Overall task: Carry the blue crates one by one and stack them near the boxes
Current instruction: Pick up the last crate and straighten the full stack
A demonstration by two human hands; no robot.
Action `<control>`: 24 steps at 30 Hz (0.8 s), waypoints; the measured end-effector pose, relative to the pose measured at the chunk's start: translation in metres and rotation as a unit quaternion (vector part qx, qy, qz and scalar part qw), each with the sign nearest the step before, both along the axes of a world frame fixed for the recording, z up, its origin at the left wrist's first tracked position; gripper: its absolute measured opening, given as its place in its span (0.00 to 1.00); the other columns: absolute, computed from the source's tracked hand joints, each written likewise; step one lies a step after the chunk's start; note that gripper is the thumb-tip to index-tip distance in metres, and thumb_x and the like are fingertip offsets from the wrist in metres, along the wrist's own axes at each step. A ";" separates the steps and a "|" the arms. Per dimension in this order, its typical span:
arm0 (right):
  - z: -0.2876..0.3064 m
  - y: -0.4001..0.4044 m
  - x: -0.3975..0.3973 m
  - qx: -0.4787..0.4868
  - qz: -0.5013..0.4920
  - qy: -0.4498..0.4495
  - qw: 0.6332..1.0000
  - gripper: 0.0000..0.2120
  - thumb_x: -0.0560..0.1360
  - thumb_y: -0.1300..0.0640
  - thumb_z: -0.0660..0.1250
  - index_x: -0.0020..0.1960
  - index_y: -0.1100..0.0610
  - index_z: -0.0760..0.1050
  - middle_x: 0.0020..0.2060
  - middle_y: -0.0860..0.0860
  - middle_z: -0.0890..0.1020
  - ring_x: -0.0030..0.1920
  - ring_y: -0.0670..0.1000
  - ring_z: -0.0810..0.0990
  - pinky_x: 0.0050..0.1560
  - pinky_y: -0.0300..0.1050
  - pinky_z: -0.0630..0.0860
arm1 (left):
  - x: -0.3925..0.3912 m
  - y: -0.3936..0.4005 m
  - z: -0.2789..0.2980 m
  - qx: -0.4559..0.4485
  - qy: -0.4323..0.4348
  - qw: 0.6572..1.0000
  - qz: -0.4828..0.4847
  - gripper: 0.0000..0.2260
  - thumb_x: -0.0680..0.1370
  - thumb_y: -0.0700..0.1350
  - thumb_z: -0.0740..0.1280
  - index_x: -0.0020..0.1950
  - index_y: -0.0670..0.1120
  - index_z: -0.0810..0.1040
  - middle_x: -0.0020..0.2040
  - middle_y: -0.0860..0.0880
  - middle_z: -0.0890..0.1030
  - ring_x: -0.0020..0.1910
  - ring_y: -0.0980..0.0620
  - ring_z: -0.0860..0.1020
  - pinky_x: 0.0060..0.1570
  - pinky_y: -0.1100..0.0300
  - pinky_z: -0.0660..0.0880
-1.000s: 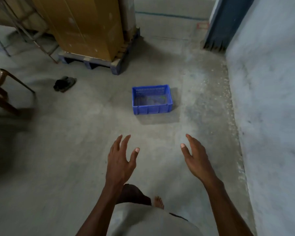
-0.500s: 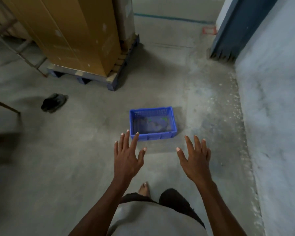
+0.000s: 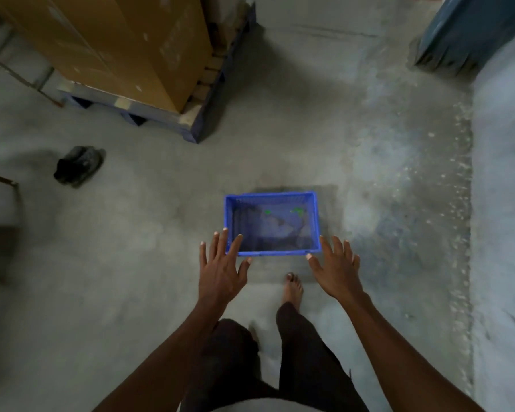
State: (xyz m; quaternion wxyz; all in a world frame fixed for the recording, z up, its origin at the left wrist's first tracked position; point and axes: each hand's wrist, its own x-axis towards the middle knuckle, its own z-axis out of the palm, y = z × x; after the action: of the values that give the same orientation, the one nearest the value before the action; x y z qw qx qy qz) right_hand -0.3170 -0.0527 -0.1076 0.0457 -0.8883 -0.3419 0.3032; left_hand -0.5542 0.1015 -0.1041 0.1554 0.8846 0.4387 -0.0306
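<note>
A blue crate (image 3: 272, 197) with slotted walls sits on the concrete floor, just ahead of my bare foot. My left hand (image 3: 220, 269) is open, fingers spread, over the crate's near left corner. My right hand (image 3: 335, 269) is open beside the near right corner. Neither hand grips the crate. Tall brown cardboard boxes (image 3: 125, 46) stand on a pallet (image 3: 188, 126) at the upper left, well behind the crate.
A dark shoe (image 3: 79, 165) lies on the floor at the left. A chair leg (image 3: 3, 182) shows at the left edge. A pale wall (image 3: 503, 203) runs along the right, with a dark blue door frame (image 3: 464, 31) at the top right.
I have walked toward the crate, which now lies right in front of my feet. Both hands have stretched forward to its near corners.
</note>
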 end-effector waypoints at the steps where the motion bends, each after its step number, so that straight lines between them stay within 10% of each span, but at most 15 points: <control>1: -0.019 0.011 0.014 -0.011 0.002 0.010 1.000 0.33 0.80 0.36 0.55 0.80 0.49 0.56 0.80 0.57 0.56 0.79 0.64 0.51 0.74 0.67 0.52 | 0.010 0.010 -0.016 -0.008 0.010 1.000 0.004 0.28 0.79 0.62 0.57 0.77 0.52 0.69 0.79 0.43 0.65 0.78 0.39 0.63 0.76 0.37 0.56; 6: -0.147 0.050 0.080 -0.048 0.010 0.058 0.997 0.42 0.72 0.30 0.47 0.77 0.55 0.66 0.73 0.62 0.70 0.72 0.66 0.67 0.71 0.61 0.65 | 0.049 0.064 -0.125 -0.006 0.070 0.997 -0.005 0.27 0.78 0.60 0.61 0.75 0.50 0.71 0.79 0.41 0.65 0.77 0.38 0.65 0.75 0.38 0.59; 10: -0.257 0.085 0.121 -0.077 -0.026 0.103 0.991 0.31 0.78 0.43 0.65 0.76 0.56 0.67 0.71 0.62 0.72 0.70 0.64 0.70 0.70 0.57 0.67 | 0.067 0.111 -0.253 -0.015 0.098 0.995 -0.002 0.27 0.76 0.58 0.63 0.74 0.49 0.73 0.77 0.40 0.68 0.74 0.36 0.68 0.72 0.37 0.63; 17: -0.459 0.127 0.168 -0.099 -0.166 0.132 0.972 0.35 0.78 0.48 0.68 0.77 0.65 0.61 0.72 0.68 0.68 0.72 0.66 0.69 0.72 0.55 0.64 | 0.071 0.177 -0.462 -0.025 0.139 0.990 0.007 0.30 0.77 0.59 0.59 0.73 0.42 0.71 0.72 0.37 0.72 0.68 0.35 0.72 0.65 0.39 0.68; 24: -0.568 0.148 0.194 -0.028 -0.320 0.104 0.941 0.37 0.76 0.42 0.68 0.73 0.67 0.64 0.68 0.69 0.73 0.67 0.67 0.73 0.66 0.54 0.69 | 0.078 0.216 -0.570 -0.171 0.031 0.954 0.245 0.33 0.81 0.58 0.62 0.77 0.37 0.59 0.68 0.33 0.72 0.64 0.30 0.72 0.63 0.41 0.68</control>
State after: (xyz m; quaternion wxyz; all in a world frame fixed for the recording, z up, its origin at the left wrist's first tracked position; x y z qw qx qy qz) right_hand -0.1235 0.0955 -0.6756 0.1512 -0.9151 -0.0243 0.3730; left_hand -0.4767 0.3174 -0.6744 0.2931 0.7088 0.6348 -0.0936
